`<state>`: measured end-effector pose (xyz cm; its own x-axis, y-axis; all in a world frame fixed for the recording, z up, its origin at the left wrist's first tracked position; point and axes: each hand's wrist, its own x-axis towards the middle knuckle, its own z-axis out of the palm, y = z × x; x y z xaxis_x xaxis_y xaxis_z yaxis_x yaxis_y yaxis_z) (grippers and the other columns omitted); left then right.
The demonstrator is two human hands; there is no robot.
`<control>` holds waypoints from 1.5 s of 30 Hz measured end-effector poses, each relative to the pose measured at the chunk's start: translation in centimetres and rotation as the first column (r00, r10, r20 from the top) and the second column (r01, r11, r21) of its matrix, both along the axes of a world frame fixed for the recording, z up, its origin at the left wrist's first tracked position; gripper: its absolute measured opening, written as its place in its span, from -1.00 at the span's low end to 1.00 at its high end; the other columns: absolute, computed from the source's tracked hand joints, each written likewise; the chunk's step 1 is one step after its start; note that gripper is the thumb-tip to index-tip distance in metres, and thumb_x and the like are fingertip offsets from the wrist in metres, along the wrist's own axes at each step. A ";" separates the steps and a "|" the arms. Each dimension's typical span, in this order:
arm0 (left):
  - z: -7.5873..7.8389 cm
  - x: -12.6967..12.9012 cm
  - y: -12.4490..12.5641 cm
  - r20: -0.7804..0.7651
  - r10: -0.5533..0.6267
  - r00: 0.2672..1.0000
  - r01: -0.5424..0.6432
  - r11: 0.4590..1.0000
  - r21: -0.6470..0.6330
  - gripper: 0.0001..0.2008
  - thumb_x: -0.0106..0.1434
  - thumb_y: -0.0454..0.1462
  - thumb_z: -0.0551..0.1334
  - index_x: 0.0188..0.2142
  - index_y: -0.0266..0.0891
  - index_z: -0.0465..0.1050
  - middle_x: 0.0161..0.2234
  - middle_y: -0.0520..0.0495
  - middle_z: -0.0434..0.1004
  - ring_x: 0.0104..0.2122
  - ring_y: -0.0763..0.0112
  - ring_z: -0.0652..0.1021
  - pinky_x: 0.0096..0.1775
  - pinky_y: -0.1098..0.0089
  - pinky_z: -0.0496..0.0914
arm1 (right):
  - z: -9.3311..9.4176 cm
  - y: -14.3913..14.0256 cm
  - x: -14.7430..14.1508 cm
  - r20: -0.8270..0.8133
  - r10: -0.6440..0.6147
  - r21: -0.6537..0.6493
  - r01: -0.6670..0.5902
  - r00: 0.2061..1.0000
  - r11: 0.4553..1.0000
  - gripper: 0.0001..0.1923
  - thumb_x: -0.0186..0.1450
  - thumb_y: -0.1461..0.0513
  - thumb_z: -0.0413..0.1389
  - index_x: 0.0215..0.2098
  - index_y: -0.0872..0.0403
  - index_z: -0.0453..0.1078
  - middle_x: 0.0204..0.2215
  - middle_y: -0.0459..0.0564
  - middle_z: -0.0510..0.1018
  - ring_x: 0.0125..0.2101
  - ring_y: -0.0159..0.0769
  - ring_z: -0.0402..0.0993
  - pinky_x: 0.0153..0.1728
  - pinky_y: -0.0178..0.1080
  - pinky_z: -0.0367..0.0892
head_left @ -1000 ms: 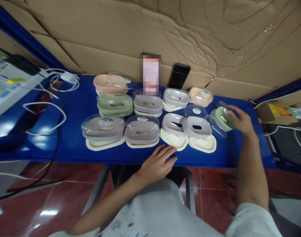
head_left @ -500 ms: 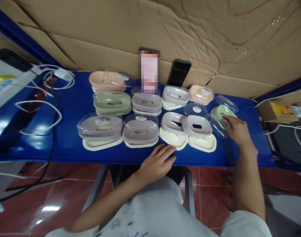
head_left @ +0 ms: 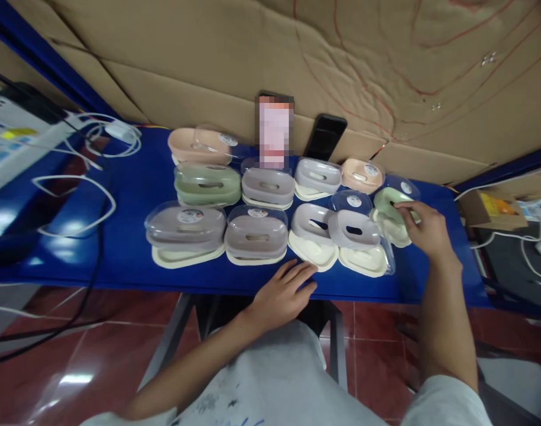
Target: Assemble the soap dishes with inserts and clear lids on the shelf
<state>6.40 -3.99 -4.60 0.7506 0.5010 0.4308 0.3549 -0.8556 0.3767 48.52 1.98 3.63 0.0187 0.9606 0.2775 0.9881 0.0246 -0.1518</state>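
Observation:
My right hand [head_left: 423,228] pinches the green soap dish tray [head_left: 388,204] at its slotted middle, at the right end of the rows. Just below that tray shows a cream base [head_left: 398,234], partly hidden by my fingers. A clear lid [head_left: 403,187] with a round label lies behind it. My left hand [head_left: 285,293] rests flat at the table's front edge, fingers stretched out and holding nothing. Its fingertips lie close to a cream base [head_left: 312,251] with a grey tray [head_left: 312,222] tilted over it. Another grey tray [head_left: 354,229] overlaps beside that one.
Several more soap dishes in grey, green [head_left: 208,184] and peach [head_left: 199,147] stand in rows on the blue table [head_left: 123,236]. Two phones, one a black phone [head_left: 326,137], lean on the cardboard wall [head_left: 199,53]. White cables [head_left: 113,204] lie at the left.
My right hand has shifted the green tray slightly left, and a cream base now shows under it. A clear lid has moved left and forward, against the nearest grey dish. My left hand stays put.

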 end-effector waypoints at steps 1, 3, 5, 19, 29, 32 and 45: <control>-0.1 0.0 0.0 0.009 0.001 1.000 -0.001 1.000 0.006 -0.82 0.50 -0.35 0.20 0.00 -0.24 0.56 0.24 -0.22 0.55 0.29 0.15 0.50 0.36 0.06 0.36 | 0.2 0.9 -0.2 -0.003 0.020 0.001 -0.020 1.000 1.000 -0.69 0.54 0.12 -0.01 0.02 0.04 0.53 -0.01 0.20 0.71 0.03 -0.07 0.64 0.11 -0.13 0.46; -0.2 0.1 0.0 0.019 0.001 1.000 -0.001 1.000 0.016 -0.82 0.50 -0.35 0.19 0.00 -0.25 0.56 0.23 -0.23 0.55 0.28 0.14 0.51 0.34 0.06 0.38 | 0.4 3.3 -0.7 0.000 0.054 0.007 -0.054 0.999 0.999 -0.68 0.55 0.11 0.03 0.10 0.07 0.53 0.08 0.24 0.68 0.11 -0.07 0.60 0.20 -0.09 0.41; -0.3 0.1 0.0 0.019 0.000 1.000 0.000 1.000 0.019 -0.81 0.50 -0.34 0.20 0.00 -0.24 0.57 0.23 -0.23 0.56 0.27 0.13 0.51 0.33 0.05 0.39 | 0.3 6.3 -1.2 0.008 0.096 -0.017 -0.096 0.995 0.995 -0.61 0.51 0.11 0.16 0.23 0.09 0.48 0.23 0.26 0.60 0.24 -0.02 0.50 0.30 -0.03 0.32; -0.8 0.2 -0.2 0.019 0.040 0.999 -0.040 0.998 0.039 -0.81 0.48 -0.35 0.21 0.01 -0.26 0.57 0.22 -0.26 0.56 0.15 0.12 0.59 0.29 0.04 0.44 | 0.1 10.1 -2.5 0.032 0.199 -0.074 -0.197 0.979 0.978 -0.65 0.54 0.12 0.07 0.15 0.07 0.55 0.14 0.18 0.68 0.13 -0.07 0.60 0.23 -0.05 0.42; -1.1 0.2 -0.5 0.050 0.018 0.999 -0.018 1.000 0.006 -0.79 0.45 -0.38 0.22 0.01 -0.25 0.59 0.22 -0.25 0.56 0.15 0.16 0.59 0.28 0.08 0.45 | -2.0 12.0 -4.4 0.095 0.186 -0.164 -0.168 0.978 0.972 -0.60 0.56 0.14 0.01 0.20 0.11 0.54 0.06 0.24 0.72 0.04 0.01 0.68 0.10 -0.04 0.49; 0.2 -1.6 -0.5 0.216 -0.006 0.976 0.002 1.000 0.019 -0.75 0.45 -0.39 0.19 0.04 -0.21 0.58 0.13 -0.20 0.61 0.07 0.25 0.61 0.20 0.16 0.52 | -0.3 11.5 -4.4 0.113 0.165 -0.118 -0.152 0.980 0.981 -0.57 0.58 0.16 -0.06 0.23 0.14 0.52 0.04 0.28 0.72 0.01 0.01 0.68 0.07 -0.06 0.47; 3.9 -19.3 7.8 0.007 0.660 0.751 -0.660 0.751 -0.002 -0.52 0.44 0.01 0.32 0.27 -0.05 0.46 0.34 -0.21 0.45 0.39 -0.13 0.41 0.38 -0.21 0.30 | 2.8 3.4 -18.6 -0.111 0.715 -0.018 -0.721 0.690 0.693 -0.51 0.49 0.40 -0.01 0.27 -0.10 0.47 0.16 -0.02 0.68 0.15 -0.09 0.61 0.17 0.00 0.44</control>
<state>-12.92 3.80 -0.71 0.2300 0.8704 0.4353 0.8292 -0.4094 0.3805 29.93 5.35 6.38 -0.6621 0.7044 0.2559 0.6542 0.7098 -0.2611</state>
